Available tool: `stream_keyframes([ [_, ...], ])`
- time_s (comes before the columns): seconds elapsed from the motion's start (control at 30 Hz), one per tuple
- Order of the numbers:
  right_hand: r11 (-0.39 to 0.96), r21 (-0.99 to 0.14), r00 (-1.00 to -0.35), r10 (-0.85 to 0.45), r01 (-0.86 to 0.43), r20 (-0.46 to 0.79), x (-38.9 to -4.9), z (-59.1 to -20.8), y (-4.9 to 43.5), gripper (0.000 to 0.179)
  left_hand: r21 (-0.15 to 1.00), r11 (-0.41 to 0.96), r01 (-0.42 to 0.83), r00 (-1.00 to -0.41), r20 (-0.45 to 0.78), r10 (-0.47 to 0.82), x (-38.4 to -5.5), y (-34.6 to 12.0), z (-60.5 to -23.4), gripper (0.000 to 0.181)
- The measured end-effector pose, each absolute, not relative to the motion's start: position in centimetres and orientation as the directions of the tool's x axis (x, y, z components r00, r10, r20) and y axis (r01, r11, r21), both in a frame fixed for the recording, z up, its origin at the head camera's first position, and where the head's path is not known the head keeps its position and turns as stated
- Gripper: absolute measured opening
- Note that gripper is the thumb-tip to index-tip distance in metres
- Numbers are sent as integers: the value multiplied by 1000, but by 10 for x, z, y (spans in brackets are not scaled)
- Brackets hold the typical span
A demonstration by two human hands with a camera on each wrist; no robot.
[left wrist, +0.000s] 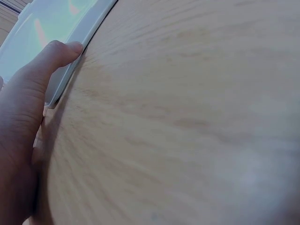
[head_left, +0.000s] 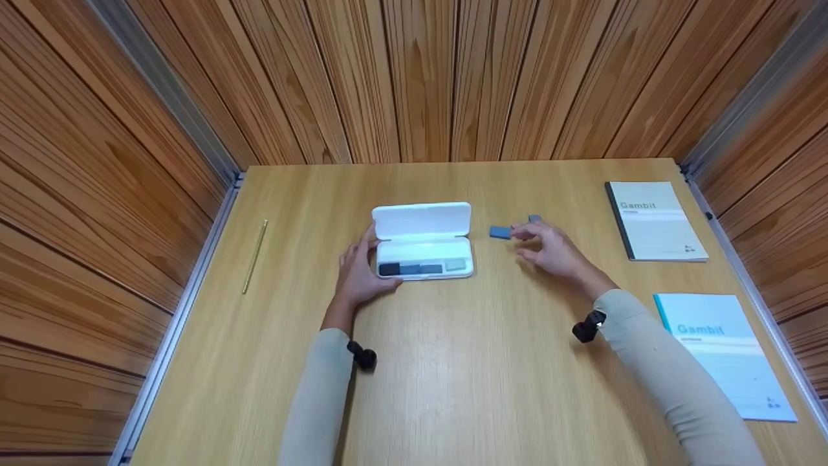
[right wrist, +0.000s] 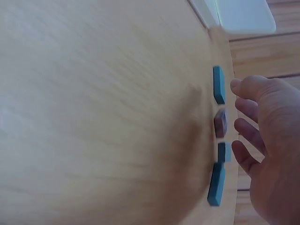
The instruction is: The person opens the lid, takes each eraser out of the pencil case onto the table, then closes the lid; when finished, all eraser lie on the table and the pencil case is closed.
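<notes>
Left hand (head_left: 362, 272) grips white case (head_left: 422, 221), right hand (head_left: 555, 249) spread near blocks (head_left: 500, 232), notebooks (head_left: 663, 233) reading "Gambit".

Bare left hand (head_left: 363, 272), bare right hand (head_left: 555, 249), plain pale grey-beige right sleeve (head_left: 669, 375), matching left sleeve (head_left: 320, 395).
Ref = right sleeve: close-fitting, creased well back from its cuff. Right wrist camera (head_left: 587, 327): compact black unit, small bright glint, mounted at inner edge of that cuff. To the left of the right sleeve: left wrist camera (head_left: 364, 358), black, two lobes, bigger one rounded, at the left sleeve's cuff.
</notes>
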State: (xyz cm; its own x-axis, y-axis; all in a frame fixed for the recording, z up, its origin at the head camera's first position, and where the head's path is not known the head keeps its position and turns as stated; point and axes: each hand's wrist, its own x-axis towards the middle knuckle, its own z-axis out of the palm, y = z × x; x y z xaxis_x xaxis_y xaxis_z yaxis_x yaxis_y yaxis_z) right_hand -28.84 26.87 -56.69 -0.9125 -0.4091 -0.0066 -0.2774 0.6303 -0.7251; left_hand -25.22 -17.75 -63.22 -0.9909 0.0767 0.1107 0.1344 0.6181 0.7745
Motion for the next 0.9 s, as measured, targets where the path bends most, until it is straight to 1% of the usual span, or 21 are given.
stream_keyframes([
  [0.2, 657, -697, -889, -454, -288, -60, -279, -564, 246, 39, 784, 609, 122, -992, 98, 73, -252, -178, -633, 135],
  [0.4, 628, -699, -868, -497, -341, -23, -273, -561, 223, 39, 792, 600, 113, -994, 91, 67, -252, -178, -629, 134],
  [0.6, 597, -718, -843, -537, -359, -25, -265, -561, 204, 40, 788, 609, 90, -996, 63, 66, -252, -176, -628, 135],
  [0.77, 552, -731, -818, -575, -402, 16, -262, -566, 191, 41, 786, 613, 80, -997, 58, 56, -251, -176, -627, 135],
  [0.9, 552, -725, -801, -599, -411, -3, -262, -570, 185, 45, 780, 620, 86, -996, 65, 56, -252, -176, -628, 135],
])
